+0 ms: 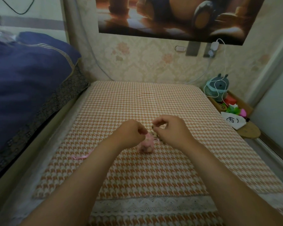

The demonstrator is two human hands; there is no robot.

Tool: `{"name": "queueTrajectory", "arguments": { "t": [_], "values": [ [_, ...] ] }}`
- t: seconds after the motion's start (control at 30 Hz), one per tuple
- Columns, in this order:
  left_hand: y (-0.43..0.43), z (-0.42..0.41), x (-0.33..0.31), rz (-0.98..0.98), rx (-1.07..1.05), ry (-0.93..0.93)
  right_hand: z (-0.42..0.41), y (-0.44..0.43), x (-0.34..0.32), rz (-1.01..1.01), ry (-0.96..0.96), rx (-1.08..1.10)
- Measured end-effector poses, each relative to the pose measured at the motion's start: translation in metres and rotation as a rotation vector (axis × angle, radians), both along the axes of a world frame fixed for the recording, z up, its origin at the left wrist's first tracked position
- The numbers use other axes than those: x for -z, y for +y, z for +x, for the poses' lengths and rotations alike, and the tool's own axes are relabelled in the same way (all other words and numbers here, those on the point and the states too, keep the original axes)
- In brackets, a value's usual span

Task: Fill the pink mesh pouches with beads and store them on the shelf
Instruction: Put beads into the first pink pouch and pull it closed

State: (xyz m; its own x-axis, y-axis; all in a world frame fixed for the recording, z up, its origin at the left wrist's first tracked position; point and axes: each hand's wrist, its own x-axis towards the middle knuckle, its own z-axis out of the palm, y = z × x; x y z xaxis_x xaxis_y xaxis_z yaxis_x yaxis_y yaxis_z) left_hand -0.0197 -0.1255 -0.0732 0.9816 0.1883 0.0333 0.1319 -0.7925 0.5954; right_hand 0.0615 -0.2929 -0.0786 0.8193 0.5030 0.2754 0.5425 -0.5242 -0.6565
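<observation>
A small pink mesh pouch lies on the houndstooth tablecloth between my two hands, with brown beads showing through its lower end. My left hand has its fingers curled and pinches the pouch's top edge or drawstring. My right hand hovers just right of the pouch, thumb and forefinger pinching a small dark bead. A few more beads lie beside that hand, partly hidden. A loose pink ribbon lies on the cloth to the left.
A bed with a dark blue quilt runs along the table's left side. At the right edge stand a plush toy, a white bag, colourful items and a round wooden board. A wallpapered wall with a poster closes the far side.
</observation>
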Motion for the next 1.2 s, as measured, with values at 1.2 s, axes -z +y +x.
{"name": "queueTrajectory", "arguments": {
  "t": [1.2],
  "values": [
    [-0.003,0.007,0.009,-0.022,-0.109,-0.027,0.026,0.024,0.037,-0.592,-0.115,-0.059]
  ]
}}
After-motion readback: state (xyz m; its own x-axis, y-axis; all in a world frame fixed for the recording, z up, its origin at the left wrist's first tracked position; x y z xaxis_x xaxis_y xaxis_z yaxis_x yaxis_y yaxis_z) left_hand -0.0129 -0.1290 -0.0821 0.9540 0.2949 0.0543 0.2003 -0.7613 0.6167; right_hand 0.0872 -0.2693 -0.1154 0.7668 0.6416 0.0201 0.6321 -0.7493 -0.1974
